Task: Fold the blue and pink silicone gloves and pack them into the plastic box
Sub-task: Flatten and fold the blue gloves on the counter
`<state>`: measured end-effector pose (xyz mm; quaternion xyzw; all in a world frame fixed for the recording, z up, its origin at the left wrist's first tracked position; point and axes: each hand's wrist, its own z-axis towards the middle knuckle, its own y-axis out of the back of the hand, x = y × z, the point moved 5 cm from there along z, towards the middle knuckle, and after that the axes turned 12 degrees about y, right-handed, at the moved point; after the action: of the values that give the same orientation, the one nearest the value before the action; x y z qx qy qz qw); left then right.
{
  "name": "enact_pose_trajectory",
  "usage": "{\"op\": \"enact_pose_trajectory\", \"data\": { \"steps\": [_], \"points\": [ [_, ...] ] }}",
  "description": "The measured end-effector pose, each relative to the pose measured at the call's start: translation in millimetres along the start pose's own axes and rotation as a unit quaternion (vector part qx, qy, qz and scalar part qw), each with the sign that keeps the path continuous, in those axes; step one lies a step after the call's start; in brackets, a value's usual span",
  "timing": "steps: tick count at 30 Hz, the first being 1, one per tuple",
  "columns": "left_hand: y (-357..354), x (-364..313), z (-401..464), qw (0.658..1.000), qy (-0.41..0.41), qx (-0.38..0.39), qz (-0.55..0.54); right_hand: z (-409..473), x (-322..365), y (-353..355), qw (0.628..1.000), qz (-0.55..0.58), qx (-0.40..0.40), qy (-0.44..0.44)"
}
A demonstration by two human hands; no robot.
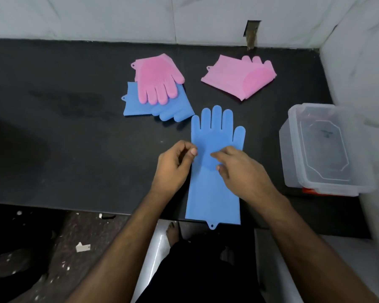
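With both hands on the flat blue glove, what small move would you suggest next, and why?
Probably pinch the fingertip end of the flat blue glove and fold it back toward the cuff. It lies unfolded at the counter's near edge under the left hand and right hand, while the other three gloves already lie folded and the plastic box holds no gloves.

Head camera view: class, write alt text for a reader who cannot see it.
Two bare hands, left hand and right hand, rest on a flat blue glove on a black counter. Beyond lie three folded gloves; an empty plastic box stands right.
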<state>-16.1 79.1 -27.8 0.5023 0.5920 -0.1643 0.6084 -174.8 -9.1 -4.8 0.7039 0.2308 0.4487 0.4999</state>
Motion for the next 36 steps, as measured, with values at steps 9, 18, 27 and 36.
{"op": "enact_pose_trajectory", "data": {
  "steps": [9,18,27,36],
  "points": [
    [22,1,31,0.985,0.116,-0.024,-0.129,84,31,6,0.992,0.033,-0.117,-0.025],
    [40,22,58,0.950,0.182,-0.025,-0.251,164,11,-11,0.981,0.055,-0.170,-0.075],
    [79,-17,89,0.982,-0.051,-0.157,-0.096,172,52,57,0.846,0.316,-0.429,-0.028],
    [116,-85,84,0.976,-0.110,-0.090,-0.162,140,93,135,0.783,0.429,-0.451,-0.008]
  ]
}}
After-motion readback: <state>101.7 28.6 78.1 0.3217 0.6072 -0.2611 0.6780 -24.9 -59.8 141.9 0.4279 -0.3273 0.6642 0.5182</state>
